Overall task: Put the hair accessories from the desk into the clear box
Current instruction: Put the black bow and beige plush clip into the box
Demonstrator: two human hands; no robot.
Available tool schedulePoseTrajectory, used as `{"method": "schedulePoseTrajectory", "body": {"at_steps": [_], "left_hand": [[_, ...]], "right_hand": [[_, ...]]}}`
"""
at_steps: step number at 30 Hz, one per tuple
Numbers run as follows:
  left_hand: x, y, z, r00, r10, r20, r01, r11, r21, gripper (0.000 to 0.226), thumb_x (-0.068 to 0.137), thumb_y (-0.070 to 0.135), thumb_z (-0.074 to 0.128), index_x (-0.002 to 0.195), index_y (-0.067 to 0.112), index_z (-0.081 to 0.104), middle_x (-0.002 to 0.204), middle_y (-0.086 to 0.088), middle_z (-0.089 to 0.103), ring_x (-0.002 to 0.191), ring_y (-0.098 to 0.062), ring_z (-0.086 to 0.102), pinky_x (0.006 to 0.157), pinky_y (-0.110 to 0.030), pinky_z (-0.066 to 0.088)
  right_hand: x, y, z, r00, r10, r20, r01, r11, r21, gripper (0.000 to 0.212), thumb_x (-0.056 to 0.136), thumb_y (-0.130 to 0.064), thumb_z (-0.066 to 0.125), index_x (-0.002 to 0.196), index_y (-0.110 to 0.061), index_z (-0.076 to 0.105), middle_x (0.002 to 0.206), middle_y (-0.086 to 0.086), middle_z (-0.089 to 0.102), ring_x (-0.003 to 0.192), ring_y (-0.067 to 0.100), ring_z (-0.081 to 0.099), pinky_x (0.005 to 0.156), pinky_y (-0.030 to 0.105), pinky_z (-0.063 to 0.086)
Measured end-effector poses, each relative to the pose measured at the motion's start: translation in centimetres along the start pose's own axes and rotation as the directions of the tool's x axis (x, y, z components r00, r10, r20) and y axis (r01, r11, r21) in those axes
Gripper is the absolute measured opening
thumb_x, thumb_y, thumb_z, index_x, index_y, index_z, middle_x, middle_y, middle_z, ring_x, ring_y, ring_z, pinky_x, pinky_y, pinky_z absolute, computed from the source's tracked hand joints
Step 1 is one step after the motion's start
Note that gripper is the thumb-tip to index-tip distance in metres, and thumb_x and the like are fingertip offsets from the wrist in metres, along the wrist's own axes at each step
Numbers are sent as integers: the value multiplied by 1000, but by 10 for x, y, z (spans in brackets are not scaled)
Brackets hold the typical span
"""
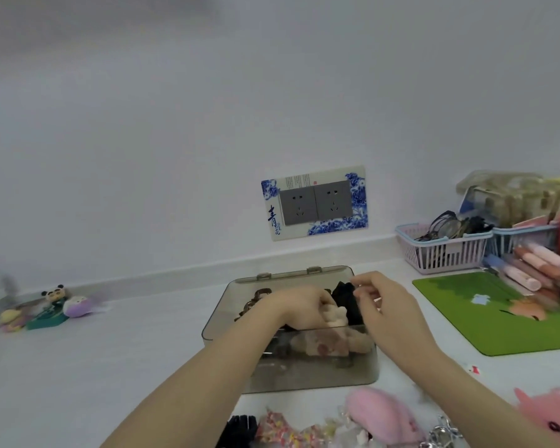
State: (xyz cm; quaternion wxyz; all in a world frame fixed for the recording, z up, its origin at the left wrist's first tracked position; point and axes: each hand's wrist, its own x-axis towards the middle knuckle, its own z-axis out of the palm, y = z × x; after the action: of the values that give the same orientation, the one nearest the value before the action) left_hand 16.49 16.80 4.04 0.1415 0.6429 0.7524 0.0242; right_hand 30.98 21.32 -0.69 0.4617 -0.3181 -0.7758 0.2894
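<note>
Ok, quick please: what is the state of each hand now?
Left hand: closed, holding a cream accessory over the box.
Right hand: fingers curled near a black accessory; a grip cannot be told.

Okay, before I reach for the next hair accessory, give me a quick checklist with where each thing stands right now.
1. Clear box lid open: ok.
2. Left hand free: not ok, it grips a cream plush piece over the box.
3. Right hand free: cannot tell, fingers are curled over the box.
4. Accessories left on the desk: ok, pink plush clip and black claw clip wait near the front edge.
5. Room in the box: cannot tell.
</note>
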Motion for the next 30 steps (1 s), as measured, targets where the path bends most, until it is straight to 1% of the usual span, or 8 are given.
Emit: {"method": "schedulePoseTrajectory", "body": {"at_steps": [3, 6, 11, 14, 20, 23, 27, 30], "left_hand": [[1, -6, 8, 998, -9, -57, 6, 998, -64, 50, 83, 21, 63, 131, 20, 50, 127, -3, 58, 111, -21, 54, 90, -30, 44], [1, -10, 11, 994, 26, -111, -39, 992, -116, 42, 85, 21, 63, 126, 19, 55, 123, -4, 60, 108, -19, 55, 83, -25, 41], [-1, -8, 12, 987, -3, -158, -29, 979, -203, 31, 87, 39, 61, 108, 17, 67, 83, 5, 59, 76, -11, 52, 64, -20, 38], [1, -5, 13, 984, -22, -177, -5, 989, -149, 31, 86, 40, 62, 105, 17, 69, 72, 9, 55, 65, -9, 50, 55, -18, 36], [-4, -2, 11, 989, -25, -144, 2, 987, -158, 35, 88, 42, 57, 111, 17, 66, 101, -2, 65, 82, -13, 51, 67, -23, 38], [-13, -4, 7, 986, -50, -157, 9, 968, -251, 36, 84, 45, 61, 110, 21, 68, 92, 5, 61, 82, -9, 55, 68, -20, 42], [-22, -4, 10, 946, -97, -308, -4, 951, -309, 32, 80, 43, 66, 96, 15, 71, 86, 0, 67, 77, -15, 59, 72, -28, 45], [-36, -2, 10, 838, -108, -535, -63, 955, -291, 21, 87, 36, 59, 89, 18, 71, 88, 3, 69, 83, -11, 62, 71, -26, 47]], "right_hand": [[-1, -1, 1, 1000, -7, 0, 7, 1000, -1, 23, 89, -7, 48, 103, -18, 63, 93, -1, 64, 88, 15, 56, 71, 20, 40], [-1, -2, 1, 1000, -18, -4, 18, 1000, -16, 22, 88, -8, 48, 103, -17, 62, 92, -1, 64, 88, 16, 56, 76, 24, 42], [-4, -3, 2, 1000, -29, -3, 29, 999, -14, 22, 89, -8, 48, 103, -17, 62, 95, -3, 63, 87, 14, 56, 77, 25, 43], [-4, -2, 3, 999, -33, -12, 33, 999, -14, 21, 89, -8, 49, 102, -17, 62, 94, -4, 62, 88, 16, 56, 79, 29, 46], [-3, 0, 3, 999, -50, -8, 50, 998, -45, 21, 89, -9, 48, 103, -16, 62, 95, -3, 63, 89, 18, 56, 81, 34, 48], [-3, -1, 3, 999, -46, 4, 46, 997, -56, 22, 89, -9, 47, 104, -15, 62, 97, -2, 62, 92, 20, 55, 82, 35, 48], [-5, -2, 0, 995, -94, 46, 100, 985, -142, 26, 88, -12, 50, 111, -16, 61, 103, 1, 65, 103, 22, 51, 92, 37, 42], [-8, -7, -6, 986, -155, 53, 163, 959, -230, 25, 89, -16, 51, 111, -19, 63, 106, -1, 66, 111, 22, 44, 95, 34, 32]]}}
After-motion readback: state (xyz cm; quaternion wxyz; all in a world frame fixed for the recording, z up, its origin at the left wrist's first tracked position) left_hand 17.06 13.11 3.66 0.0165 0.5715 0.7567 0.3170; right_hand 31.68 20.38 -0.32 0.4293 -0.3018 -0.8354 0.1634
